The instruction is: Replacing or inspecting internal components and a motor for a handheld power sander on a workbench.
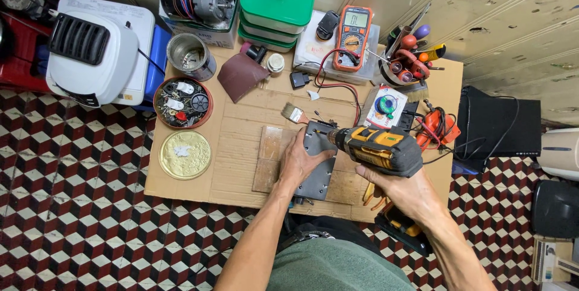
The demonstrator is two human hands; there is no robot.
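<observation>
While the left hand (300, 161) lies open on the grey metal plate (318, 167), the right hand (395, 185) grips the drill (377, 148) above the plate's top edge; firm downward pressure likely prevents slipping

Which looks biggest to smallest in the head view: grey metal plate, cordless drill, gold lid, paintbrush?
1. Grey metal plate, partly under the left hand
2. Cordless drill in the right hand; held above the plate, nearer the camera, so this ranking is unsure
3. Gold lid
4. Paintbrush
</observation>
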